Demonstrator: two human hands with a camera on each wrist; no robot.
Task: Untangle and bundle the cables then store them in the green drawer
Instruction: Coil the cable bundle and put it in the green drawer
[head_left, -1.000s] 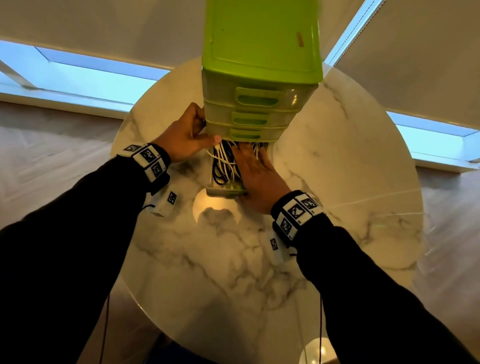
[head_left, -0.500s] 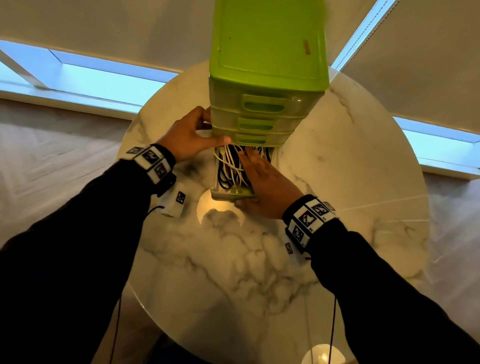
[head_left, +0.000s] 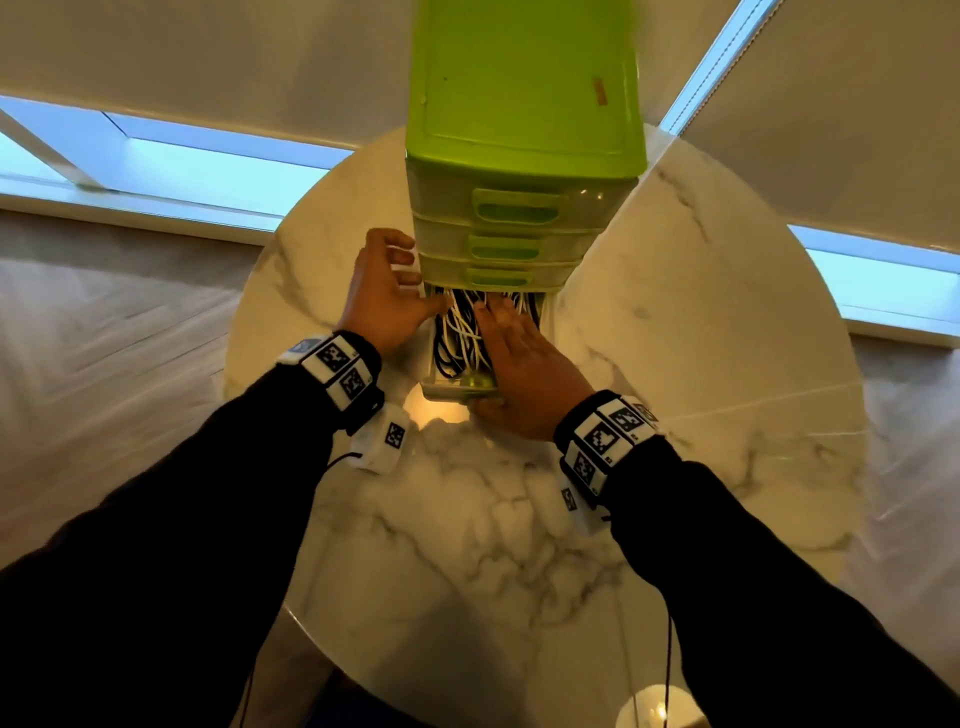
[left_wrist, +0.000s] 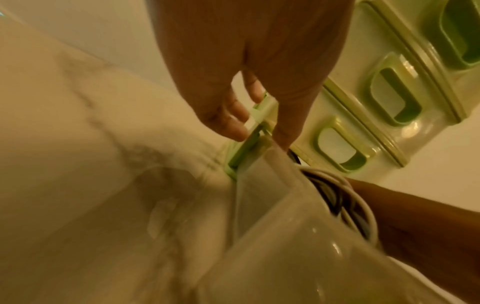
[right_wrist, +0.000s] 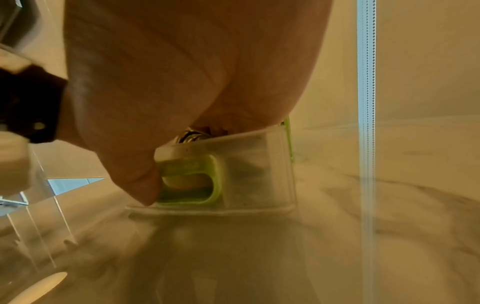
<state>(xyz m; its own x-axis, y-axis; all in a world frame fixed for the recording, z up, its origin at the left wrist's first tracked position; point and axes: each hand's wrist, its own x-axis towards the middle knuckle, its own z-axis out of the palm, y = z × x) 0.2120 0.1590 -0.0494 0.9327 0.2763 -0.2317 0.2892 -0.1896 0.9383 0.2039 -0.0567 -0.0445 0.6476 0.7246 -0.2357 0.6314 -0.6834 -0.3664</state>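
Observation:
A green drawer unit (head_left: 524, 104) stands on the round marble table (head_left: 467, 545). Its bottom drawer (head_left: 452, 391) is pulled out toward me and holds coiled black and white cables (head_left: 457, 332). My right hand (head_left: 524, 364) lies flat on the cables with straight fingers, and its thumb (right_wrist: 140, 185) rests against the drawer's front handle (right_wrist: 202, 185). My left hand (head_left: 382, 296) is at the unit's left corner. Its thumb (left_wrist: 285, 131) touches the drawer's left wall (left_wrist: 259, 185), and its fingers (left_wrist: 228, 123) sit loosely outside the frame. The right hand hides part of the cables.
Three upper drawers (head_left: 511, 244) of the unit are closed. Bare marble spreads around and in front of the unit, out to the table's round edge (head_left: 857, 415). Beyond the table are a pale floor and low windows (head_left: 182, 161).
My left thumb has come down from the closed drawer's edge to the open drawer's left rim. The right hand stays on the cables, and the drawer is as far out as before.

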